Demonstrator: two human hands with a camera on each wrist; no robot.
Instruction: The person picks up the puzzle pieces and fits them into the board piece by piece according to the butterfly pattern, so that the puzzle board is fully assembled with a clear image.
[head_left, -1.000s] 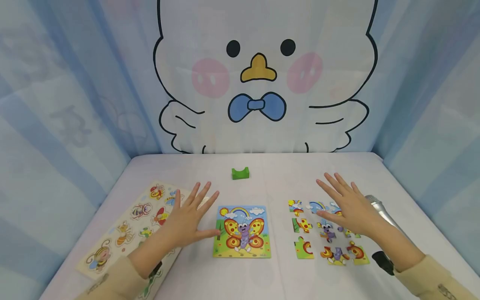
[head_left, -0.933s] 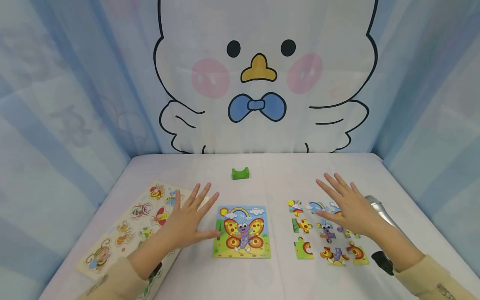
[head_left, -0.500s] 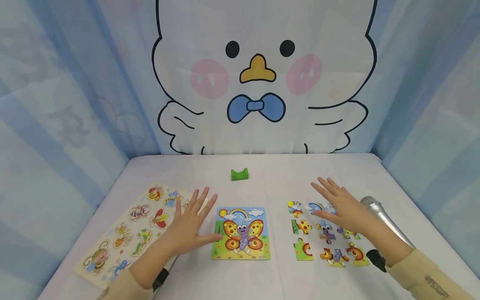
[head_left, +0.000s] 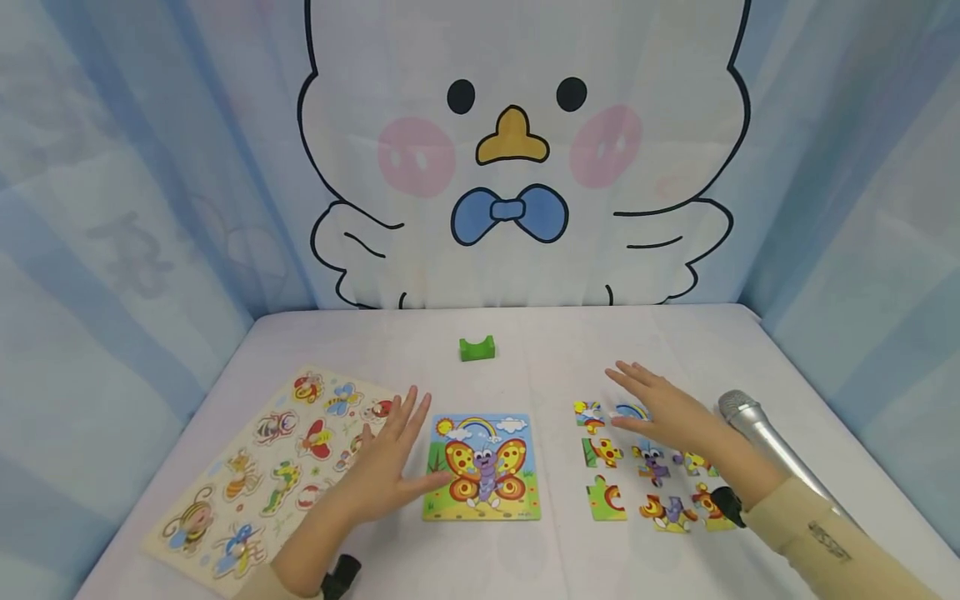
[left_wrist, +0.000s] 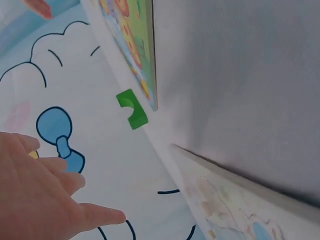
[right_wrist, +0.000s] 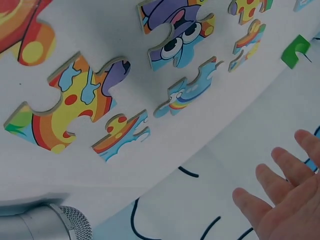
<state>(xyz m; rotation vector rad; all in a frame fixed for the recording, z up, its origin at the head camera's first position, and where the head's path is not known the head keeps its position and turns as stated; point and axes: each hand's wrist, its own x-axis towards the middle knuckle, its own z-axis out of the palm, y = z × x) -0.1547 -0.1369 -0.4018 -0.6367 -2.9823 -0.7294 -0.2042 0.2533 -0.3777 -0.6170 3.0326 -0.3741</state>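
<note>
Sticking straight fingers out, the left hand [head_left: 381, 477] is near the butterfly picture [head_left: 485, 471], the right hand [head_left: 667, 412] near puzzle pieces [head_left: 602, 502].

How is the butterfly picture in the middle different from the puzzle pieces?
The butterfly picture is whole; the puzzle pieces lie apart. The picture has four straight sides; the pieces have knobs and notches. The picture is bigger than any single piece. Both have purple, yellow and blue colours.
</note>
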